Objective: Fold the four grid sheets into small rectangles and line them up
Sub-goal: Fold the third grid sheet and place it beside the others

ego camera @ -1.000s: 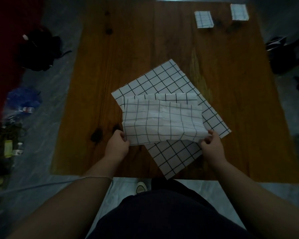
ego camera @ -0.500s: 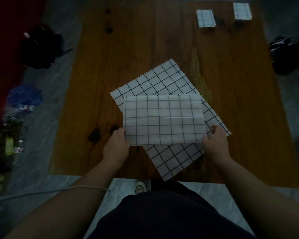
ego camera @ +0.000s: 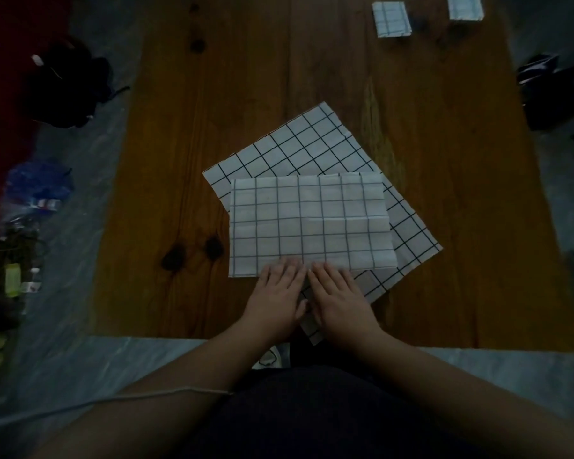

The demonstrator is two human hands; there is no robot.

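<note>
Together, left hand (ego camera: 275, 296) and right hand (ego camera: 337, 298) press flat, uncurled, on the folded grid sheet (ego camera: 309, 220).

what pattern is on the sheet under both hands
White with a dark square grid on the folded sheet; it shows best in the head view.

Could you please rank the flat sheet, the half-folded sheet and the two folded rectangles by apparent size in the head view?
1. flat sheet, partly covered.
2. half-folded sheet.
3. left rectangle and right rectangle: alike, farthest away.
</note>
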